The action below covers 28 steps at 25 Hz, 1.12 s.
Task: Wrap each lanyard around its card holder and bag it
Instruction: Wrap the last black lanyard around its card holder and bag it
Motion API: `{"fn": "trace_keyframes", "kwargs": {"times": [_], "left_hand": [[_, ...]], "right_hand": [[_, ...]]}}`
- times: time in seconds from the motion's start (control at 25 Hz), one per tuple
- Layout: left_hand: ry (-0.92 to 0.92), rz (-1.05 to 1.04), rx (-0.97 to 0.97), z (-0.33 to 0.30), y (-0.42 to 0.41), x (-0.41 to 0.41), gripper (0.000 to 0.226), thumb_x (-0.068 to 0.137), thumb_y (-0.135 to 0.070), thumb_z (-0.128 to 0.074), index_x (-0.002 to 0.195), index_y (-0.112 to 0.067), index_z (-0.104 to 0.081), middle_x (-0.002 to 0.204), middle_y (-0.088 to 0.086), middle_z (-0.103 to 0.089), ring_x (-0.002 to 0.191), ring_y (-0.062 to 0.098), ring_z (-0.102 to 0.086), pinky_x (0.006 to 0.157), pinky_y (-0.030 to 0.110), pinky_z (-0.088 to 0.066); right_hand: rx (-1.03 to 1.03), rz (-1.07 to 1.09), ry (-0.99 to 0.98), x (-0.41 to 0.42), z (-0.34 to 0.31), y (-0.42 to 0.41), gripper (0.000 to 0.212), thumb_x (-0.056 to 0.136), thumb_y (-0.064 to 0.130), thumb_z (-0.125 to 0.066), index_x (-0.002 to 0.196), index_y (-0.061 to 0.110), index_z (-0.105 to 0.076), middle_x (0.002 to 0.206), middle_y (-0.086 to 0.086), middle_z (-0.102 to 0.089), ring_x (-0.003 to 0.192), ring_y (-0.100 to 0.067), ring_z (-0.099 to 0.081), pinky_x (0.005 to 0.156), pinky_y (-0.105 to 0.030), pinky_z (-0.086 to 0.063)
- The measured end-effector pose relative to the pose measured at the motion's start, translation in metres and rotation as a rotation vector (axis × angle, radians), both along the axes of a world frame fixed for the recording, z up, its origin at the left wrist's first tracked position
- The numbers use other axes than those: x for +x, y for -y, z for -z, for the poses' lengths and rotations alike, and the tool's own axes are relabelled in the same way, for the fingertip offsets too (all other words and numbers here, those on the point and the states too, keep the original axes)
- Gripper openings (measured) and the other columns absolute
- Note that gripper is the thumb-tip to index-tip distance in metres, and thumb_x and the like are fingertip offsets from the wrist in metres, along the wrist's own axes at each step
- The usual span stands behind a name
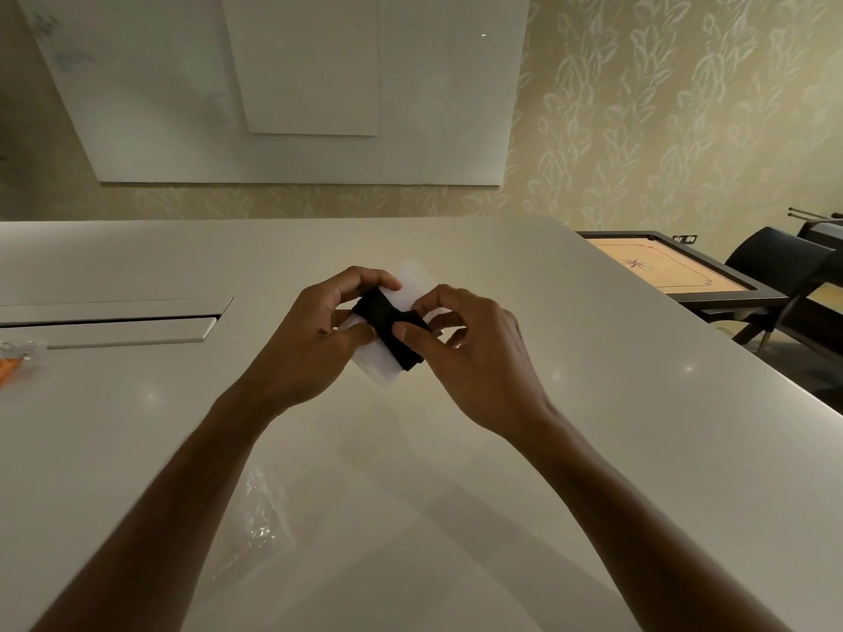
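- Black woven lanyard (390, 326), a flat soft band, lies in several turns across the middle of a clear card holder (413, 285); both are held in the air above the pale counter (593, 403), between the two hands.
- Left hand (314, 339): its fingers (365, 278) curl over the far edge of the holder and the thumb presses the near side, so the holder is pinched firmly.
- Right hand (474, 353): thumb and forefinger close on the lanyard's near turns at the holder's right edge; the remaining fingers are loosely curled beneath it.
- Risk 1: the band is limp and the holder's plastic looks smooth, so turns may slide toward a corner and fall slack if the right hand's pinch lets go before the end is tucked in.
- Risk 2: the holder appears thin and flexible; too tight a wrap could bow it.
- Risk 3: a loose tail could snag at the mouth of the bag during insertion.
- Clear plastic bag (260, 513): crinkled, glossy film lying flat on the counter near the left forearm, well apart from the holder; its opening cannot be made out.
- Surroundings: the counter is matte and slightly reflective, with a rectangular hinged cable flap (118, 319) set in it; an orange item in clear wrapping (13, 358) sits at the left margin; a carrom board (666, 266) stands beyond the right edge.
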State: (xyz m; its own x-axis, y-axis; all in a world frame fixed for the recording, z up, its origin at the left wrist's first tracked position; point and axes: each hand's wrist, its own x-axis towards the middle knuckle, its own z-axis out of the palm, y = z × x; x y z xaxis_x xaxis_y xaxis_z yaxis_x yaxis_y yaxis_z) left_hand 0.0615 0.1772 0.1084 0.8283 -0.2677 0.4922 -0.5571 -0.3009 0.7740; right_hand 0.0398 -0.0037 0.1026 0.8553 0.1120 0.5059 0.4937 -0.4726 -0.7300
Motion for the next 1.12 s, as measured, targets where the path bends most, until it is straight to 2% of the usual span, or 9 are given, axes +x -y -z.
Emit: {"fn": "trace_keyframes", "kwargs": {"times": [0.16,0.28,0.44,0.52,0.64,0.76,0.84,1.0,1.12], "left_hand": [[0.026,-0.063,0.077,0.006,0.008,0.0,0.045,0.087,0.012,-0.049,0.111,-0.024,-0.063,0.111,-0.015,-0.065,0.103,0.002,-0.061,0.081,0.012,-0.048],[0.049,-0.067,0.077,0.007,0.009,0.001,0.039,0.09,0.009,-0.051,0.112,-0.02,-0.064,0.109,-0.012,-0.067,0.104,0.007,-0.062,0.086,0.019,-0.05],[-0.009,-0.021,0.084,0.007,0.008,0.0,0.029,0.093,-0.001,-0.054,0.106,-0.025,-0.062,0.1,-0.015,-0.066,0.096,0.006,-0.063,0.075,0.016,-0.05],[-0.034,-0.008,0.072,0.005,0.006,-0.001,0.029,0.093,-0.002,-0.055,0.098,-0.03,-0.062,0.095,-0.017,-0.066,0.092,0.004,-0.063,0.071,0.013,-0.049],[0.005,-0.034,0.068,0.001,0.005,-0.003,0.038,0.091,0.007,-0.051,0.094,-0.029,-0.062,0.102,-0.017,-0.065,0.101,-0.003,-0.06,0.074,0.009,-0.047],[0.048,-0.014,0.08,0.0,0.007,-0.006,0.039,0.092,0.008,-0.049,0.096,-0.029,-0.061,0.109,-0.019,-0.062,0.103,-0.009,-0.058,0.078,0.005,-0.044],[0.072,0.007,0.079,0.001,0.01,-0.007,0.034,0.094,0.005,-0.049,0.099,-0.026,-0.061,0.11,-0.018,-0.062,0.103,-0.005,-0.059,0.079,0.007,-0.045],[0.089,0.023,0.05,0.003,0.014,-0.007,0.024,0.097,-0.001,-0.048,0.105,-0.019,-0.062,0.106,-0.015,-0.065,0.103,0.001,-0.061,0.076,0.008,-0.046],[0.092,0.019,0.002,0.003,0.013,-0.005,0.024,0.097,-0.001,-0.048,0.109,-0.019,-0.058,0.105,-0.015,-0.063,0.103,0.004,-0.06,0.074,0.012,-0.048]], "right_hand": [[-0.025,-0.093,-0.119,0.003,-0.001,0.005,0.004,0.09,0.024,-0.07,0.091,0.02,-0.069,0.087,0.009,-0.072,0.078,0.001,-0.065,0.061,-0.004,-0.04],[0.142,-0.137,-0.152,0.009,-0.002,0.008,0.004,0.091,0.022,-0.069,0.09,0.018,-0.068,0.083,0.006,-0.074,0.075,-0.003,-0.067,0.063,-0.011,-0.043],[0.332,-0.186,-0.159,0.013,-0.001,0.009,0.007,0.093,0.021,-0.067,0.094,0.014,-0.068,0.08,-0.003,-0.076,0.06,-0.003,-0.062,0.055,-0.012,-0.041],[0.325,-0.19,-0.145,0.014,0.0,0.009,0.006,0.092,0.022,-0.068,0.093,0.015,-0.069,0.079,-0.002,-0.076,0.063,-0.008,-0.064,0.057,-0.016,-0.043],[0.255,-0.053,-0.03,0.013,0.003,0.007,0.002,0.088,0.021,-0.072,0.088,0.023,-0.07,0.083,0.008,-0.075,0.067,-0.008,-0.068,0.06,-0.016,-0.047],[0.314,0.107,0.059,0.012,0.004,0.005,0.017,0.082,0.017,-0.078,0.092,0.026,-0.068,0.082,0.011,-0.073,0.064,-0.007,-0.07,0.055,-0.013,-0.048],[0.332,0.14,0.097,0.011,0.005,0.005,0.021,0.079,0.015,-0.08,0.093,0.024,-0.068,0.081,0.01,-0.073,0.065,-0.006,-0.07,0.055,-0.013,-0.05],[0.241,0.124,0.213,0.01,0.006,0.006,0.009,0.082,0.012,-0.078,0.088,0.018,-0.076,0.082,0.01,-0.074,0.074,-0.007,-0.069,0.064,-0.018,-0.052],[0.2,0.064,0.182,0.012,0.006,0.007,0.01,0.088,0.017,-0.072,0.093,0.019,-0.079,0.092,0.011,-0.073,0.086,-0.005,-0.064,0.072,-0.012,-0.042]]}}
